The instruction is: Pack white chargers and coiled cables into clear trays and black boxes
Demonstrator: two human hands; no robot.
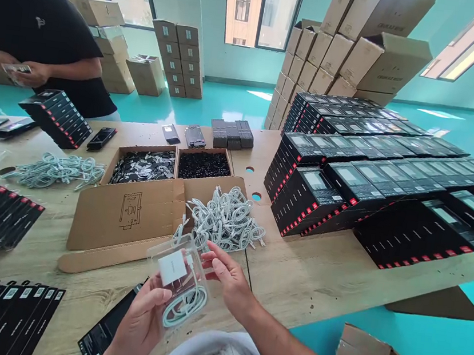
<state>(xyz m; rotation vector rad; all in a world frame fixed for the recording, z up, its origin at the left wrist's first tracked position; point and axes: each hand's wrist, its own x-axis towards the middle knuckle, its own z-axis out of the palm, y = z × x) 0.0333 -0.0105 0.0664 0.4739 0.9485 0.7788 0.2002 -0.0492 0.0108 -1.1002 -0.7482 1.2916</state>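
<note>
Around the lower middle of the frame, your left hand [143, 310] is gripping the clear plastic tray [162, 245], with the white adapter [172, 268] and coiled cable [186, 309] already sitting in it. Your right hand [227, 277] is reaching to the tray's right edge; can't tell if it's pinching anything. This one's looking mostly filled, I'd say. Loose cables [224, 219] are still lying heaped mid-frame, and black boxes [288, 201] are standing stacked at upper right.
</note>
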